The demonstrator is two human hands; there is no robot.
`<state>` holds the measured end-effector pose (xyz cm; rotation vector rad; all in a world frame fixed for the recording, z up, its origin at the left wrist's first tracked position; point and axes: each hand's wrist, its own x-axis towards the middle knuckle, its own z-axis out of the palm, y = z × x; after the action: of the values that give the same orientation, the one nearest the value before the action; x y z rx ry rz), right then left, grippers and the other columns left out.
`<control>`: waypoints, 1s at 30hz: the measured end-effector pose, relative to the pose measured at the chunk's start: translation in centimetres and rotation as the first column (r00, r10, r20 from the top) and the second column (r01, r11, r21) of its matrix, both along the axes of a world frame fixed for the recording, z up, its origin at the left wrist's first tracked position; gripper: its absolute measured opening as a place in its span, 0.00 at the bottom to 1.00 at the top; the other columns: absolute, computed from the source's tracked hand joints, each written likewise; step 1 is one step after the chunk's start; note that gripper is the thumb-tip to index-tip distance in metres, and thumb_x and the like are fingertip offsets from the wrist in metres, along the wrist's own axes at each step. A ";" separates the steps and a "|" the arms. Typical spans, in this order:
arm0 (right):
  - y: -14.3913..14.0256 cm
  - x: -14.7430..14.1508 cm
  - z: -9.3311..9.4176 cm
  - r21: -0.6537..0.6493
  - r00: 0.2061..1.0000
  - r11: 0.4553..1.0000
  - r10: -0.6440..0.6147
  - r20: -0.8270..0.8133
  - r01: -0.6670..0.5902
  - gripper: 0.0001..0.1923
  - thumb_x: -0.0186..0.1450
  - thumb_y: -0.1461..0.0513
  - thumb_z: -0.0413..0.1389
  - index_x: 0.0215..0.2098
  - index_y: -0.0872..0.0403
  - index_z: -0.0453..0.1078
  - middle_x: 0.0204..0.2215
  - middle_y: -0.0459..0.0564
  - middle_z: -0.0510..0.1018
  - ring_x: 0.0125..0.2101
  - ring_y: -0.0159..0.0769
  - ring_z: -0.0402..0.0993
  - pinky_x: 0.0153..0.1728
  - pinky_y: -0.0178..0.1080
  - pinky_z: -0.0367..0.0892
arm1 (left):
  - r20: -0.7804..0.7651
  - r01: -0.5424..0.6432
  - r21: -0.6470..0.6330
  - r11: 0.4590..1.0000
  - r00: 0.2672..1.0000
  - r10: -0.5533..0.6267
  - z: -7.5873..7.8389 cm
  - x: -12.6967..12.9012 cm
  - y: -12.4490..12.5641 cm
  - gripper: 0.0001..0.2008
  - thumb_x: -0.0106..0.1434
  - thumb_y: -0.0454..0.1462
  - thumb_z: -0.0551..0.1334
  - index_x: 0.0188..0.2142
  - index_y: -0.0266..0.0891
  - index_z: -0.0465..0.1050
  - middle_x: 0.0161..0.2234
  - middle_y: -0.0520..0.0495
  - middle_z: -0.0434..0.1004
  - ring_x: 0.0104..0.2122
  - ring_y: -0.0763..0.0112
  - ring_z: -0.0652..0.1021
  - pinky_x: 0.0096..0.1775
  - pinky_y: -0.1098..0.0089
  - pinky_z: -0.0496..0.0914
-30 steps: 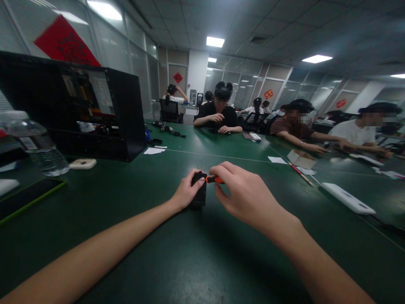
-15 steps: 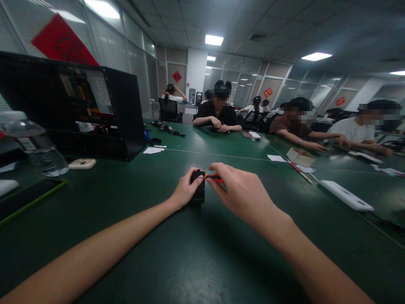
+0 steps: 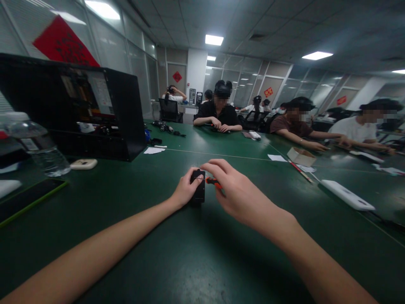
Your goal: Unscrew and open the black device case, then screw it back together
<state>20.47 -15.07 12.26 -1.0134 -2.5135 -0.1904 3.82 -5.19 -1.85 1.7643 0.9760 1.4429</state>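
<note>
A small black box-shaped device [image 3: 199, 191] stands upright on the green table [image 3: 177, 257] in front of me. My left hand [image 3: 184, 191] grips its left side and holds it in place. My right hand [image 3: 236, 192] pinches a small screwdriver with an orange handle [image 3: 212, 181], lying level, its tip against the upper right of the device. Most of the handle is hidden under my fingers.
A black open case [image 3: 76, 105], a water bottle [image 3: 38, 147], a white oval object [image 3: 83, 164] and a dark phone with a green edge [image 3: 28, 198] lie to the left. A white flat device [image 3: 348, 195] and a cardboard box [image 3: 301, 156] lie to the right. Several people sit across the table.
My right hand's fingers have shifted slightly around the screwdriver handle, as if turning it. The left hand and the black device have stayed in place.
</note>
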 end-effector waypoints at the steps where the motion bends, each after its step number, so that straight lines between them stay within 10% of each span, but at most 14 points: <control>1: 0.0 0.0 -0.1 0.002 1.000 1.000 0.004 0.004 -0.004 0.33 0.62 0.75 0.52 0.64 0.53 0.58 0.61 0.59 0.67 0.56 0.48 0.72 0.52 0.48 0.73 | -0.002 -0.006 0.003 1.000 1.000 0.006 0.0 0.0 0.1 0.12 0.68 0.44 0.58 0.46 0.41 0.70 0.40 0.47 0.78 0.42 0.61 0.78 0.47 0.65 0.71; 6: 0.5 -0.2 -0.3 0.001 0.995 0.998 -0.069 -0.073 0.069 0.19 0.71 0.66 0.53 0.59 0.57 0.63 0.53 0.61 0.74 0.47 0.50 0.78 0.46 0.54 0.77 | -0.017 -0.003 0.011 1.000 1.000 0.004 0.1 0.0 0.1 0.12 0.67 0.45 0.59 0.44 0.40 0.69 0.40 0.48 0.78 0.42 0.61 0.77 0.47 0.66 0.70; 30: 2.0 0.6 -0.3 0.005 0.984 1.000 -0.008 -0.180 0.009 0.14 0.70 0.67 0.53 0.54 0.58 0.67 0.52 0.60 0.73 0.49 0.47 0.75 0.50 0.50 0.75 | 0.026 -0.024 -0.078 0.997 0.999 0.026 0.3 -0.2 -0.4 0.13 0.67 0.45 0.60 0.47 0.42 0.70 0.40 0.48 0.78 0.39 0.62 0.78 0.43 0.65 0.72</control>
<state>21.09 -13.10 12.01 -0.9928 -2.3446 -0.1028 3.63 -5.60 -1.51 1.6779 1.0304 1.4213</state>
